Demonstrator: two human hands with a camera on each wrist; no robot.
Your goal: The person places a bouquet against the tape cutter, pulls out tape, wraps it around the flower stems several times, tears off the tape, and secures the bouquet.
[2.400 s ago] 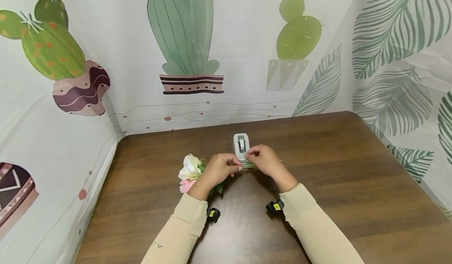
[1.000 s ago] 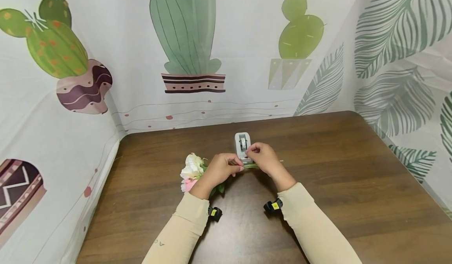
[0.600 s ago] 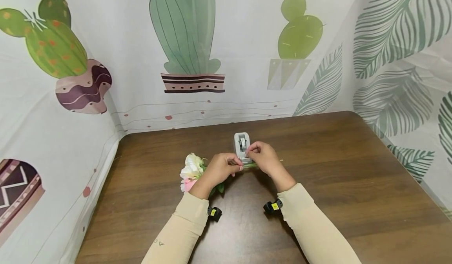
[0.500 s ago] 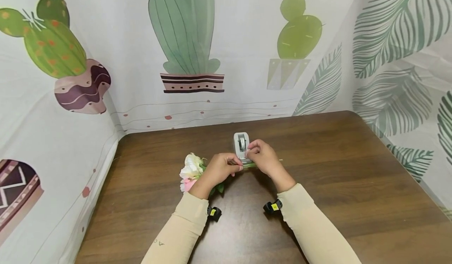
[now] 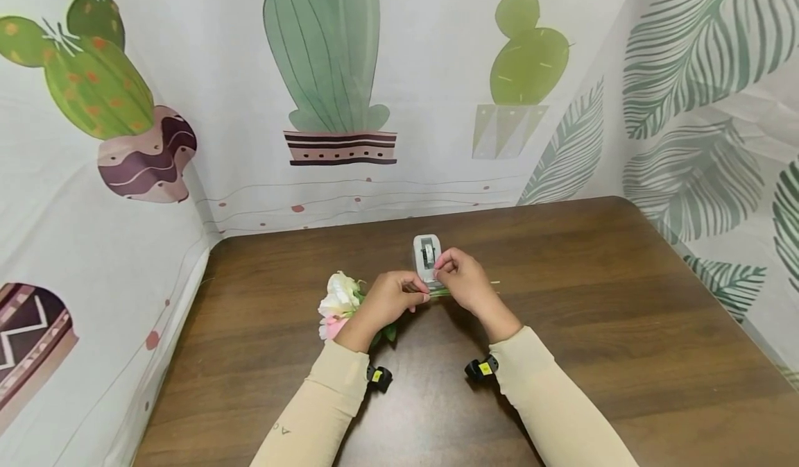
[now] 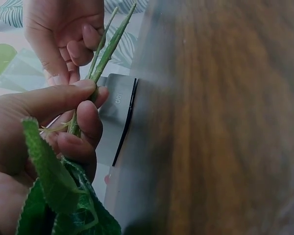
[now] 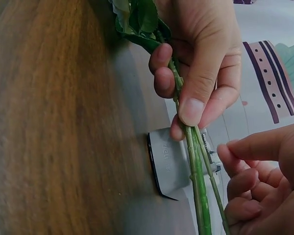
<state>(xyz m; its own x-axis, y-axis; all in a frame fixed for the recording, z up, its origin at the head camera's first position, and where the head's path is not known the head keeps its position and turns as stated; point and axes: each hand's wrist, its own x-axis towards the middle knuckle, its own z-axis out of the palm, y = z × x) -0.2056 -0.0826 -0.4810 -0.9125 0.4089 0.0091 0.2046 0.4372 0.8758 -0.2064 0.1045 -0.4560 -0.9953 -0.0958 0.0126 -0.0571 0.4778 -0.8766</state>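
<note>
My left hand (image 5: 387, 299) pinches green flower stems (image 7: 200, 181) between thumb and fingers. The blooms, a white flower (image 5: 340, 293) and a pink flower (image 5: 333, 326), lie left of that hand, partly covered by it. Dark green leaves (image 6: 51, 169) hang beside the palm in the left wrist view. A grey-white tape dispenser (image 5: 426, 242) stands just beyond the stems, its roll in the top slot. My right hand (image 5: 463, 279) is at the dispenser's near end, thumb and index fingertips together over the stems. Whether clear tape is between those fingertips cannot be made out.
The brown wooden table (image 5: 593, 300) extends on both sides of the hands. A white cloth (image 5: 437, 175) printed with cacti and leaves hangs behind it and along the left and right sides.
The right hand's fingertips make small shifts around the dispenser's near end. The left hand keeps its pinch on the stems, and the dispenser stays put.
</note>
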